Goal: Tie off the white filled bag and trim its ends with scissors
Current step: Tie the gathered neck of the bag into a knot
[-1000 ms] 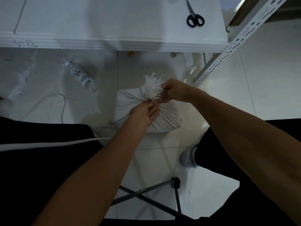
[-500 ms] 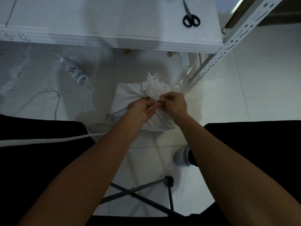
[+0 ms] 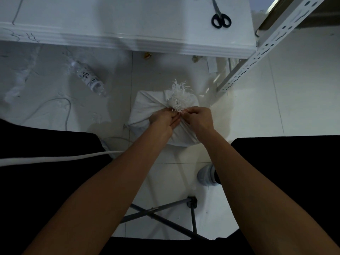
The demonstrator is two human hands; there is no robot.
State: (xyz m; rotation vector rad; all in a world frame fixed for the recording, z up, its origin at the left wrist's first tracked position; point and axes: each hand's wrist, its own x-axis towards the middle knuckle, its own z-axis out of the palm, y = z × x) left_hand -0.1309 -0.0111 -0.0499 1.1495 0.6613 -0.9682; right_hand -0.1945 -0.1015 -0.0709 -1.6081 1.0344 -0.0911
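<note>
left hand (image 3: 162,119) + right hand (image 3: 199,118): both pinched the white bag (image 3: 147,109) neck (frayed ends above) | scissors (image 3: 219,15): lay on tabletop (image 3: 110,19)

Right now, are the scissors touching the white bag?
Apart. The head view shows the scissors lying on the white table, while the white bag sits on the floor below.

Bottle (image 3: 88,78) label: print too blurred to read. No other legible txt.

a plastic bottle (image 3: 89,78) lies on the tiled floor (image 3: 303,92) near a white cable (image 3: 55,158) and folding stool legs (image 3: 165,216).
</note>
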